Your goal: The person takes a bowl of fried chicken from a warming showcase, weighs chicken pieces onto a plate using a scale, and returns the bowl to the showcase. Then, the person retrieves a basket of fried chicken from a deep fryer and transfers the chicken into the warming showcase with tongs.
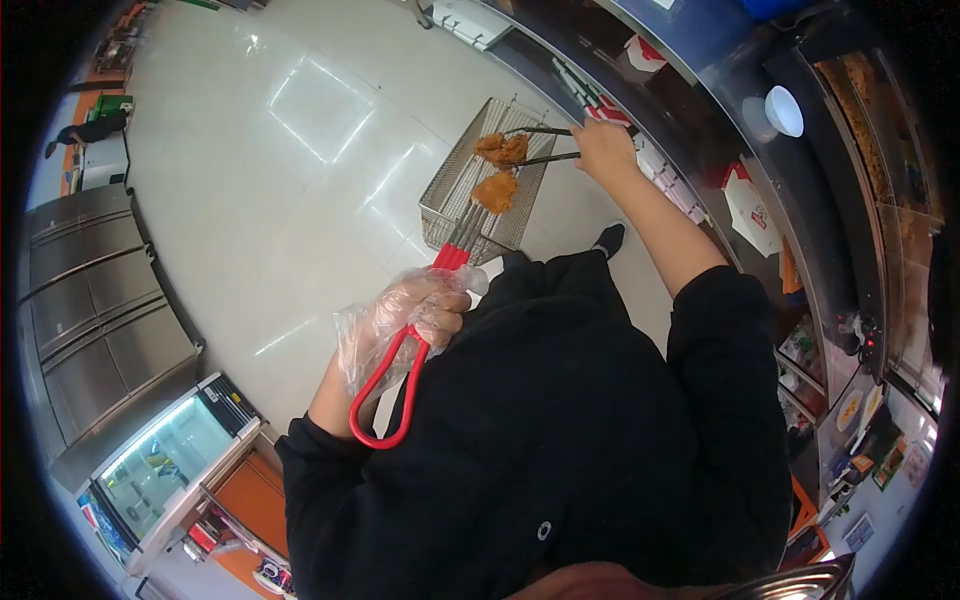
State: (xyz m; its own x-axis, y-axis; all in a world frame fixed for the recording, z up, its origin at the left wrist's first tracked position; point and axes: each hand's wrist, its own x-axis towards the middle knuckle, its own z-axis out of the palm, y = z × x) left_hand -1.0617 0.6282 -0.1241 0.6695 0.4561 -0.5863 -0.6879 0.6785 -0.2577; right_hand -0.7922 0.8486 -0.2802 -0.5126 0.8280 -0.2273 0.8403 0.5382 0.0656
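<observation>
My left hand point(415, 308), in a clear plastic glove, is closed round the red looped handle point(382, 440) of a wire fry basket point(440, 195). The basket hangs tilted in front of me, above the floor. Inside it lies a piece of fried chicken point(494, 191), close to the handle end. Bare of any glove, my right hand point(604, 148) grips dark tongs point(548, 130). The tongs' arms reach into the basket around a second piece of fried chicken point(502, 149); whether they pinch it firmly I cannot tell.
A dark counter point(690, 120) curves along my right, with a white bowl point(784, 111) and a red-and-white carton point(750, 212) on it. Steel cabinets point(110, 310) and a lit glass-fronted case point(165, 460) stand to the left. Another person point(90, 130) is far off at upper left.
</observation>
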